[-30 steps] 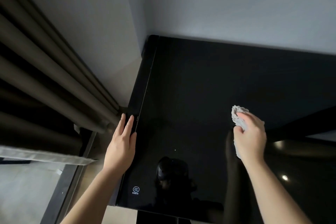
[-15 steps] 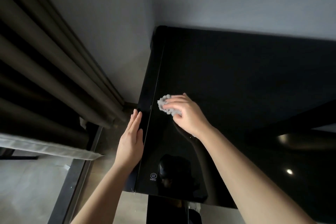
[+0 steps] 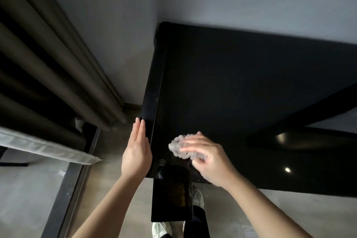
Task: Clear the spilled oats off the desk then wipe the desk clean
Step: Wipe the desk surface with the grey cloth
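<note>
The glossy black tabletop [image 3: 241, 87] fills a grey-walled corner. Our right hand [image 3: 209, 158] presses a crumpled cloth [image 3: 178, 146] near its front-left corner, grip closed on it; our left hand [image 3: 137, 152] lies flat, fingers open, against the tabletop's left edge.

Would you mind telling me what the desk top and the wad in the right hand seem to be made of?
The desk top looks like glossy black glass or a lacquered panel: it mirrors ceiling lights and the hands, and a small printed mark sits near its corner. The wad under the right hand looks like crumpled whitish tissue or thin cloth, matte and wrinkled; motion blur leaves that open.
</note>
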`<state>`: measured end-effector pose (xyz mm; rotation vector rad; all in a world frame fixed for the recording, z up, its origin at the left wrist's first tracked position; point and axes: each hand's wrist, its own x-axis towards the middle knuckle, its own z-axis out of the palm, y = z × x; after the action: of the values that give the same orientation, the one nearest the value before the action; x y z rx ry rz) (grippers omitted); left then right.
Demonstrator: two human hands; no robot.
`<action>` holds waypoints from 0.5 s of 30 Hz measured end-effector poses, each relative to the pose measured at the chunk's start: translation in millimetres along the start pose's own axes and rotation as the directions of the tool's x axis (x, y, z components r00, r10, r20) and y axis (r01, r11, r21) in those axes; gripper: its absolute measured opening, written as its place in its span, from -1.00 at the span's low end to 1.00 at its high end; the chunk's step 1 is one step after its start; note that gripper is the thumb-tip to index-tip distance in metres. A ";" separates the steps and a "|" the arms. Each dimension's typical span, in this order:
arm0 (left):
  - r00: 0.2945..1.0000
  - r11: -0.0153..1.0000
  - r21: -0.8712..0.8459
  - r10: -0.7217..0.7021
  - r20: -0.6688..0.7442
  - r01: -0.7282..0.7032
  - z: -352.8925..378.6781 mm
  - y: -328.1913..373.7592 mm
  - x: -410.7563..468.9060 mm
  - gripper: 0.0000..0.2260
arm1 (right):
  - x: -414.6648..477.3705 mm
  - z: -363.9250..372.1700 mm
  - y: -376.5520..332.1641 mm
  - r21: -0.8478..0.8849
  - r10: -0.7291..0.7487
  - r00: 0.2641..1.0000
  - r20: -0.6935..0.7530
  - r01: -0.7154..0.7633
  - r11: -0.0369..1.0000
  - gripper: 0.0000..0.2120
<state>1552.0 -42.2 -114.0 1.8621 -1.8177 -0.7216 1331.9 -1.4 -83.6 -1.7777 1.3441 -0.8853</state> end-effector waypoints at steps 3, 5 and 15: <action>1.000 0.999 0.045 -0.016 -0.008 0.016 0.9 6.1 -0.9 -0.52 | 10.6 -30.4 22.8 -0.161 0.104 0.944 -0.312 -0.160 0.974 -0.52; 1.000 0.998 0.053 -0.026 -0.008 0.026 1.2 7.8 -1.0 -0.53 | 21.0 -32.4 32.1 -0.206 0.200 0.905 -0.376 -0.293 0.934 -0.51; 1.000 0.999 0.026 -0.025 0.000 0.025 -2.2 6.0 -2.0 -0.54 | -36.1 37.6 -6.5 -0.102 0.015 0.997 0.079 -0.007 0.995 -0.59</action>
<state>1548.8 -40.6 -108.3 1.9043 -1.8151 -0.7101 1359.2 40.2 -100.2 -1.8611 1.3678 -0.7438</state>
